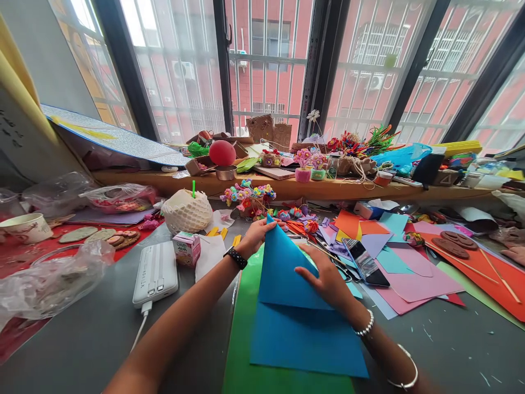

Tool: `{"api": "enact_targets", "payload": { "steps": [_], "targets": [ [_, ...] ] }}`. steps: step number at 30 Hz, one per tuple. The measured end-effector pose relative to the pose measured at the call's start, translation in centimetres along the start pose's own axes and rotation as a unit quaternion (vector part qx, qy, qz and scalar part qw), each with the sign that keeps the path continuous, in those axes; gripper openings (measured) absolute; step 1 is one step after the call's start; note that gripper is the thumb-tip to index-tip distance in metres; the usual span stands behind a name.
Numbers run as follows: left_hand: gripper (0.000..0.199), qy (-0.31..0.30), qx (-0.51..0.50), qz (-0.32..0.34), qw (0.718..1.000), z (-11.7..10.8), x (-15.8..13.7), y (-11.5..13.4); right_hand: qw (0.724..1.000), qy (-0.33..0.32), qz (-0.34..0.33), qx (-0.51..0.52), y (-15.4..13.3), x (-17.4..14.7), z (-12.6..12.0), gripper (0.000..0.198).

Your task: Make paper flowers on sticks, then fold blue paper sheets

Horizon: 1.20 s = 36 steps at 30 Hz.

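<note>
A sheet of blue paper (303,336) lies over a green mat (241,350), with one part folded across as a triangular flap. My left hand (255,239) pinches the pointed top corner of this flap between thumb and fingers. On the flap's slanted right edge rests my right hand (331,279), its thumb and fingers spread apart. The paper's lower strip shows flat and uncovered beneath the flap.
On the left are a white power bank (156,273) with a cable, a small pink drink carton (186,249) and a coconut (187,212). A phone (365,262), coloured paper (414,273) and scissors lie right. Crafts line the windowsill (172,183). Another person's hand (514,254) shows at the right edge.
</note>
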State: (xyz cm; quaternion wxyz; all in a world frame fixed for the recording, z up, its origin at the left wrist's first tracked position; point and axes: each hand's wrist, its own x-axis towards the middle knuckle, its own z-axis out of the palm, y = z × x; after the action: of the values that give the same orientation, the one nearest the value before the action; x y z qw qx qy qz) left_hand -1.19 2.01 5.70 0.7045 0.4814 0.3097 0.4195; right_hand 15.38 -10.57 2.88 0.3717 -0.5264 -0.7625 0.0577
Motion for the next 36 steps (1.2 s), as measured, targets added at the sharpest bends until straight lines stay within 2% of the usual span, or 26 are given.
{"api": "enact_targets", "payload": {
  "steps": [3, 5, 10, 14, 19, 22, 25, 30, 36],
  "targets": [
    [0.018, -0.023, 0.021, 0.028, 0.999, 1.8, -1.3, 1.7, 0.987, 0.0, 0.1, 0.123, -0.5, 2.5, -0.9, 0.047],
    [0.021, -0.032, 0.019, 0.063, 0.997, 3.0, -2.4, 2.7, 0.972, -0.016, 0.14, 0.187, -0.9, 3.6, -1.5, 0.043],
    [0.025, -0.061, 0.021, 0.116, 0.991, 5.1, -4.8, 4.5, 0.922, -0.079, 0.177, 0.334, -2.3, 4.3, -2.9, 0.035],
    [0.027, -0.067, 0.039, 0.142, 0.987, 5.5, -5.6, 5.2, 0.884, -0.076, 0.211, 0.411, -3.3, 3.9, -3.5, 0.032],
    [0.029, -0.077, 0.086, 0.162, 0.98, 5.9, -7.1, 6.4, 0.857, -0.086, 0.221, 0.458, -4.7, 3.0, -4.3, 0.033],
    [0.031, -0.102, 0.106, 0.16, 0.976, 6.6, -9.1, 7.4, 0.851, -0.095, 0.21, 0.472, -5.6, 2.1, -4.9, 0.031],
    [0.027, -0.144, 0.104, 0.167, 0.97, 7.2, -11.1, 8.3, 0.857, -0.101, 0.193, 0.468, -6.0, 1.2, -5.4, 0.028],
    [0.022, -0.203, 0.084, 0.181, 0.959, 7.3, -12.3, 8.8, 0.869, -0.109, 0.166, 0.453, -5.9, 0.1, -5.9, 0.025],
    [0.015, -0.199, 0.127, 0.216, 0.947, 7.3, -13.0, 9.3, 0.872, -0.125, 0.151, 0.449, -6.3, -0.3, -6.3, 0.024]
  ]
}}
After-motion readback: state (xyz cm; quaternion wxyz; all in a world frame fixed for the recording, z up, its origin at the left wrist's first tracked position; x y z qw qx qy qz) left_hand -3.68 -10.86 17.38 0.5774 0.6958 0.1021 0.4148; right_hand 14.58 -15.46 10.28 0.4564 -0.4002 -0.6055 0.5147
